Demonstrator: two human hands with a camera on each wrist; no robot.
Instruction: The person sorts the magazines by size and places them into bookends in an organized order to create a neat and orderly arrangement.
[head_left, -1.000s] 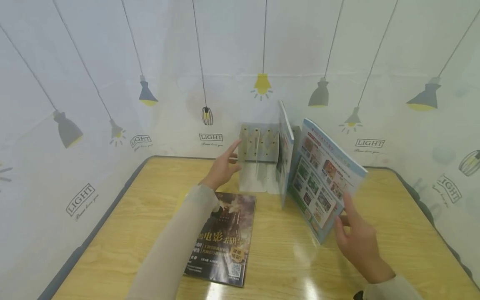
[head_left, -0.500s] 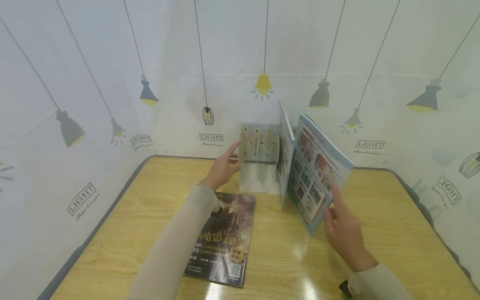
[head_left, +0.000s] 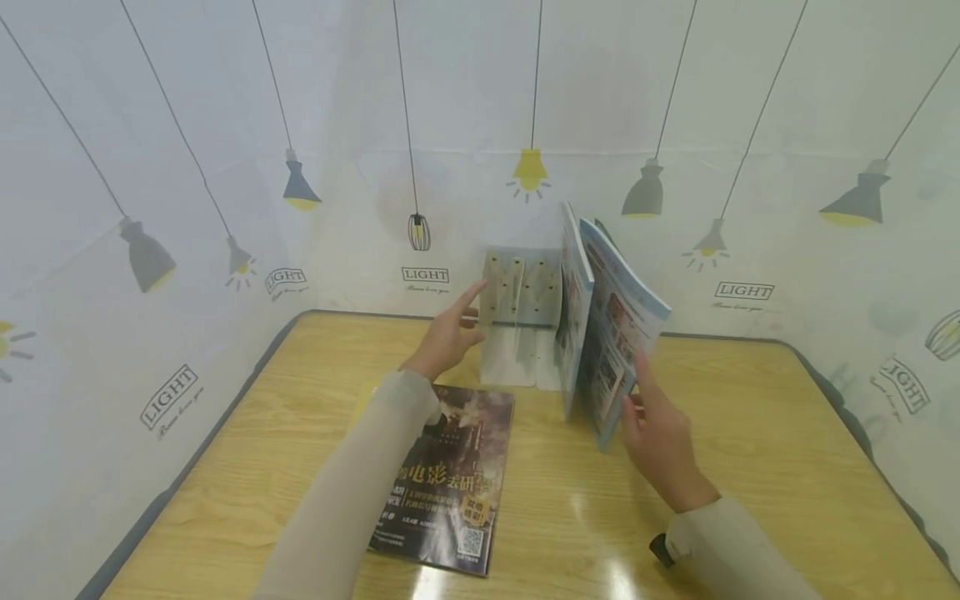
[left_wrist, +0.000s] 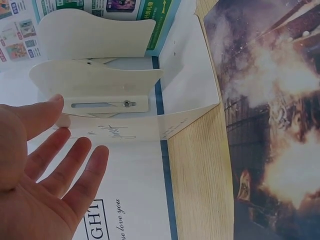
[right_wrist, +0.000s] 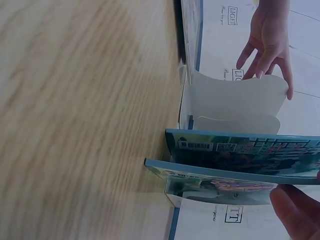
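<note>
A white expandable book rack (head_left: 507, 354) stands on the wooden table against the back wall. My left hand (head_left: 447, 335) is at its left end panel, index fingertip at the panel's upper edge and the other fingers loosely spread. In the left wrist view that hand (left_wrist: 55, 165) holds nothing. My right hand (head_left: 663, 437) pinches a thin blue-edged book (head_left: 624, 296) by its near edge, the book upright and slanted. Another blue-edged book (head_left: 577, 312) stands in the rack just left of it. In the right wrist view the thumb (right_wrist: 295, 212) lies on the held book's outer side.
A dark magazine (head_left: 450, 475) with a train picture lies flat on the table in front of the rack, partly under my left forearm. Behind the table (head_left: 750, 467) is a white wall covering (head_left: 352, 167) printed with lamps.
My right hand has moved left with the held book, bringing it closer to the standing book and turning it more edge-on. The left hand stays at the rack's end panel.
</note>
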